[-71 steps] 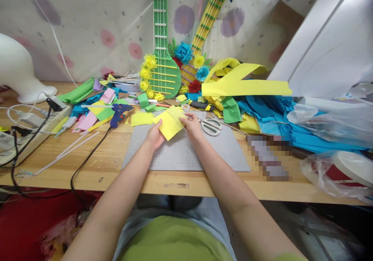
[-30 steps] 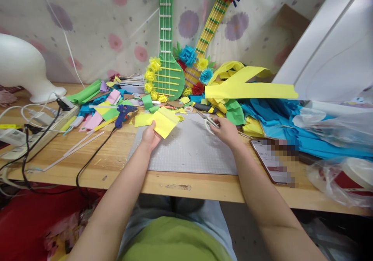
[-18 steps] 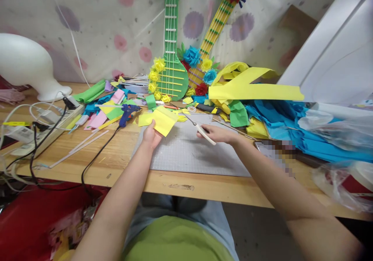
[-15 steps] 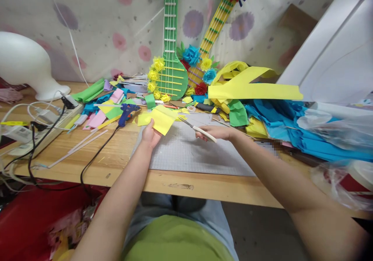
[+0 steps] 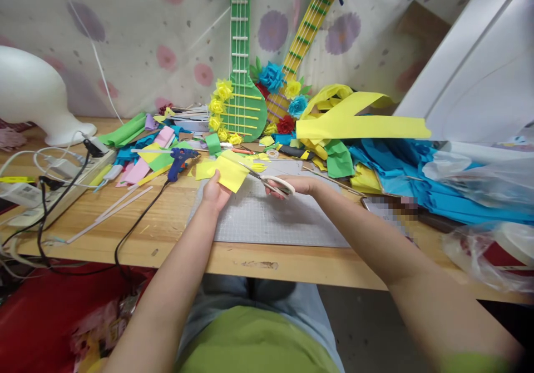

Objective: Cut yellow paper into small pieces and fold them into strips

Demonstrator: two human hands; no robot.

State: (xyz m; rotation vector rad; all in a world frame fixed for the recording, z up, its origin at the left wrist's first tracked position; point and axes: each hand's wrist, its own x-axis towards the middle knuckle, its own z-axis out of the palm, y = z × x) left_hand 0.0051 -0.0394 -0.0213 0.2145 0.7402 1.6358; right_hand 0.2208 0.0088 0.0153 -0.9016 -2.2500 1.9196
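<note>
A piece of yellow crepe paper (image 5: pixel 232 174) is pinched in my left hand (image 5: pixel 214 193), held up over the grey cutting mat (image 5: pixel 267 223). My right hand (image 5: pixel 287 186) grips white-handled scissors (image 5: pixel 284 186), fingers in the handles. The scissor blades point left and their tips reach the right edge of the paper; whether they cut into it I cannot make out. Behind the paper lie small yellow scraps (image 5: pixel 259 167) on the mat.
A blue glue gun (image 5: pixel 179 163) with its black cord lies left of the mat. Behind stand a green paper lute (image 5: pixel 246 109) and a yellow one (image 5: pixel 306 39) with paper flowers. Blue paper (image 5: pixel 396 175) is heaped right, a power strip (image 5: pixel 62 189) left.
My right hand has moved left with the scissors, bringing the blades from beside the paper to its right edge. The left hand stays nearly still with the paper. The view has shifted slightly.
</note>
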